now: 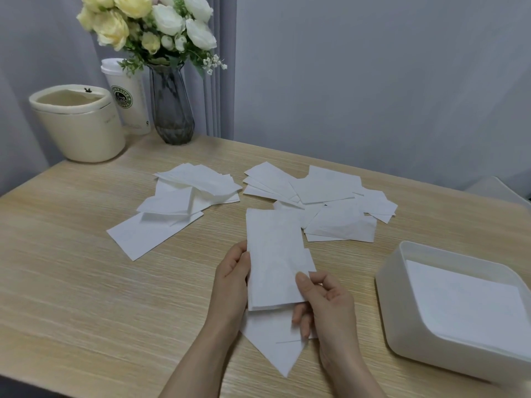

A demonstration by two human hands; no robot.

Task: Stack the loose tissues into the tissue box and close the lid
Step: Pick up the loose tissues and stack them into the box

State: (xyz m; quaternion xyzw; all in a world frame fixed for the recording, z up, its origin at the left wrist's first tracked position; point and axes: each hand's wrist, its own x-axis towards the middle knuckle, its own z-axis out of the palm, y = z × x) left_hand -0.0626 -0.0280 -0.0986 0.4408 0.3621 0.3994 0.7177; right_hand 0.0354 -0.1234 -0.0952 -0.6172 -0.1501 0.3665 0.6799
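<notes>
a: at a light wooden table, a person holds a small stack of white tissues upright between both hands, seen from a head-worn camera.

b: how do the hands sit on it?

a: the left hand grips the stack's left edge, fingers curled round it. the right hand pinches the lower right corner, thumb on the front face, fingers behind.

b: and under the hands?

a: another tissue lies flat on the table below the stack, one corner pointing toward the camera. whether the right fingers touch it, i cannot tell.

b: where are the rest?

a: two loose spreads lie farther back. the left pile fans out toward the table's middle; the right pile overlaps untidily just beyond the held stack.

b: the box?

a: the white tissue box stands open at the right edge of the table, well apart from the hands, with flat tissues already lying inside. no lid is on it.

b: background?

a: at the far left corner, a cream bin, a white cup with a green logo, and a grey glass vase of white and yellow flowers, against a grey wall.
</notes>
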